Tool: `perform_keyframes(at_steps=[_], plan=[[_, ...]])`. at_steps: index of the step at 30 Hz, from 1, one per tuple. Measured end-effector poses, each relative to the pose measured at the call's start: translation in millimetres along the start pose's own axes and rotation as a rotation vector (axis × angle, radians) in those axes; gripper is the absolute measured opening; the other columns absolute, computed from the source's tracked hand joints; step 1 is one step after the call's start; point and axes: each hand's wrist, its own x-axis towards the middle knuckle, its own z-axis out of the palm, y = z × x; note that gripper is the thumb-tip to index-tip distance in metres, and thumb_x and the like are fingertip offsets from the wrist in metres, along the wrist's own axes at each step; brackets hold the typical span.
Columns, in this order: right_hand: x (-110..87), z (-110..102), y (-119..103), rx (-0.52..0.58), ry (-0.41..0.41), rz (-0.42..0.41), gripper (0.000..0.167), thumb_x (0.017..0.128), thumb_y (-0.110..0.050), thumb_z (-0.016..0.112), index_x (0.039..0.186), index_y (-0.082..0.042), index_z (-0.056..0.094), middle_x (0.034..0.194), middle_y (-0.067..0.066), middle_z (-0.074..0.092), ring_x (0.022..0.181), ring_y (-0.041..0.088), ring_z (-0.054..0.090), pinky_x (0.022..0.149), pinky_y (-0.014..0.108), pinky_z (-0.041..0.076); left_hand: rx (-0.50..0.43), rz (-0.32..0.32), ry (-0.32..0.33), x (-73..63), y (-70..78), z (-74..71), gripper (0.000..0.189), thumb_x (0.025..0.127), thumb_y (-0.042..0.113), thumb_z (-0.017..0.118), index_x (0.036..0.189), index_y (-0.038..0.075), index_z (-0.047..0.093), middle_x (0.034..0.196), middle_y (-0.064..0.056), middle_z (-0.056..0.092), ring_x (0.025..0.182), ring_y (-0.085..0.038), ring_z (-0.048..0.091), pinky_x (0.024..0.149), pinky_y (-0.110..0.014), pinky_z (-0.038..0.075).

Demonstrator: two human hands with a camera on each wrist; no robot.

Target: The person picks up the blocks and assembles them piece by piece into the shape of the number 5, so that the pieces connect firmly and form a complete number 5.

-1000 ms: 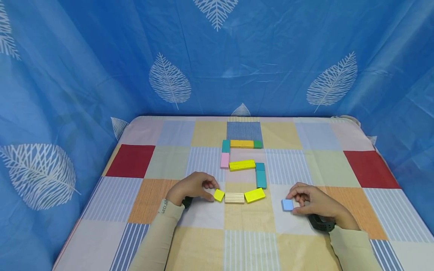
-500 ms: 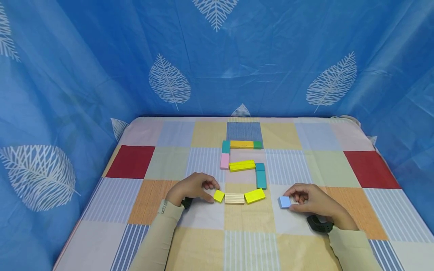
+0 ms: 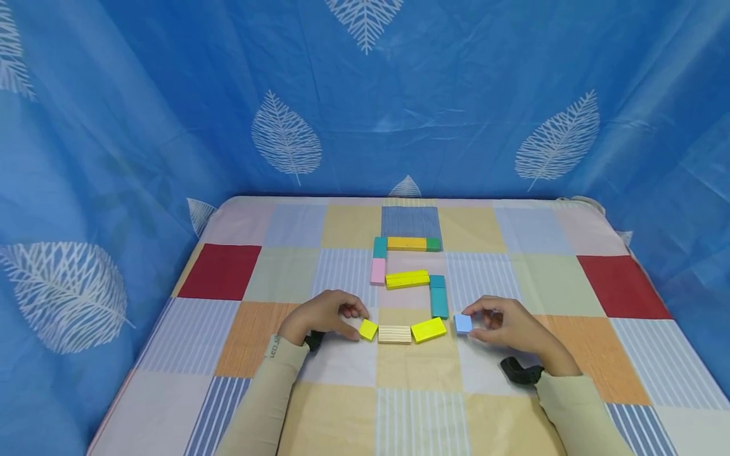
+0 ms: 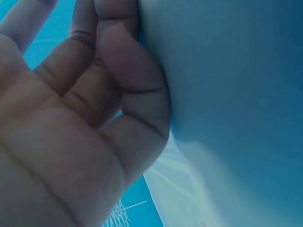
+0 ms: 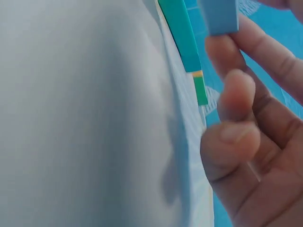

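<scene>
My left hand pinches a small yellow block at the left end of the nearest row on the cloth. Touching or almost touching it is a ridged wooden block, then a slanted yellow block. A small light blue block is held by the fingers and thumb of my right hand, just right of the slanted block. Part of the blue block shows at the top of the right wrist view. In the left wrist view, curled fingers fill the left side and no block shows.
Farther back lie teal blocks, yellow bars, a pink block, another teal block, an orange bar and a green block, forming an angular winding line. Blue curtains surround the patchwork-covered table.
My right hand has moved left and slightly away from me with the light blue block, close to the slanted yellow block. The left hand and the other blocks stay put.
</scene>
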Motion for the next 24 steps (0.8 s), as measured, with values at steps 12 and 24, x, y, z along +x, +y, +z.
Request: perform_keyframes(at_steps=[12,24], plan=[[29.7,14,-6,-0.003,0.043,-0.072,0.031,0.084,0.007,0.087,0.112,-0.005,0.078,0.091,0.004,0.068,0.07,0.018,0.052,0.06,0.025,0.045,-0.051,0.02,-0.01,1.0,-3.9,-0.4,0.024,0.088,0.003,0.089,0.11,0.005,0.08,0.091,0.003,0.063,0.088,-0.012,0.053,0.081,-0.023,0.047],[47.7,27,-15,-0.031,0.024,-0.037,0.028,0.084,0.003,0.089,0.11,-0.002,0.079,0.093,0.005,0.07,0.07,0.018,0.053,0.062,0.026,0.046,-0.033,0.012,-0.002,1.5,-4.3,0.5,0.022,0.088,0.003,0.089,0.108,0.006,0.08,0.091,0.004,0.065,0.087,-0.009,0.053,0.082,-0.023,0.048]])
